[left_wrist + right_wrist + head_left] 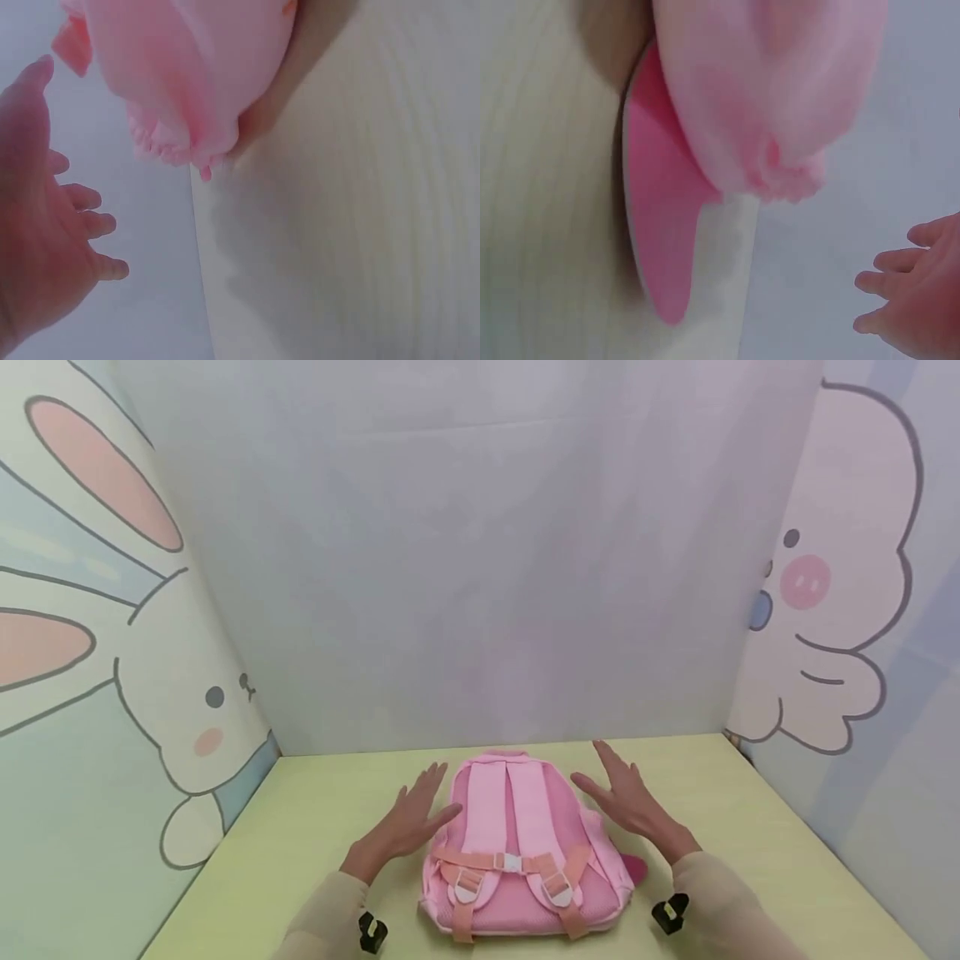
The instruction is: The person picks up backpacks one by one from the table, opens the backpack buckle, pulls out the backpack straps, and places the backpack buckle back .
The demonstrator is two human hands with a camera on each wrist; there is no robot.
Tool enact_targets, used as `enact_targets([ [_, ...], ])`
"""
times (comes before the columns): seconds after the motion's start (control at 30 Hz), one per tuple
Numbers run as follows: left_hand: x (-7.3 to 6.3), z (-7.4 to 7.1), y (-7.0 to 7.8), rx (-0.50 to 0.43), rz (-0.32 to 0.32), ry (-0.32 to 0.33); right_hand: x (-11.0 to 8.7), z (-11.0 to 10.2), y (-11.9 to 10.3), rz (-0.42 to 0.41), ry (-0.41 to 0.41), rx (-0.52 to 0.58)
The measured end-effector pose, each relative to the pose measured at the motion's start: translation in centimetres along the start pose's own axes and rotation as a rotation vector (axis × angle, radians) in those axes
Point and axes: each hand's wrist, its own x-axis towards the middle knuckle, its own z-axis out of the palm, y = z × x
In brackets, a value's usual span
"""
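A pink backpack (517, 827) lies on the table with its shoulder straps facing up. A white buckle (512, 862) joins the orange chest strap across them. My left hand (408, 818) hovers at the bag's left side, fingers spread and thumb pointing toward it. On the opposite side, my right hand (630, 797) is held the same way, its fingers straight and apart from the bag. From under the bag's right side a darker pink flap (664, 210) sticks out over the tabletop. Neither hand holds anything.
The pale yellow table (300, 827) ends at a plain grey-white back wall (465, 568). Side panels carry a cartoon rabbit (180, 718) on the left and a white cartoon figure with a pink snout (840, 527) on the right. Black wrist mounts sit by both sleeves.
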Motion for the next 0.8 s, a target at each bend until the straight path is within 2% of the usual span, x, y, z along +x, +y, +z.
enact_targets([
  [0.1,-0.3,0.5,1.1,-0.056,0.044,-0.002,-0.7,0.3,-1.1,-0.006,-0.017,0.106],
  [0.27,-0.8,1.3,2.4,-0.131,0.127,0.024,-2.1,0.9,-2.1,0.022,-0.071,0.204],
  [0.37,-1.1,1.7,3.1,-0.181,0.15,0.0,-2.7,1.3,-2.4,0.038,-0.101,0.25],
  [0.5,-1.5,2.0,4.0,-0.23,0.166,-0.016,-2.9,1.7,-3.0,0.018,-0.115,0.266],
  [0.57,-1.5,2.1,4.4,-0.237,0.197,-0.008,-2.9,1.9,-3.4,-0.006,-0.129,0.269],
  [0.73,-1.6,2.4,5.2,-0.231,0.274,-0.004,-3.1,2.6,-4.3,-0.068,-0.172,0.251],
  [0.8,-1.6,2.6,5.4,-0.22,0.281,-0.001,-3.1,2.9,-4.5,-0.089,-0.174,0.235],
])
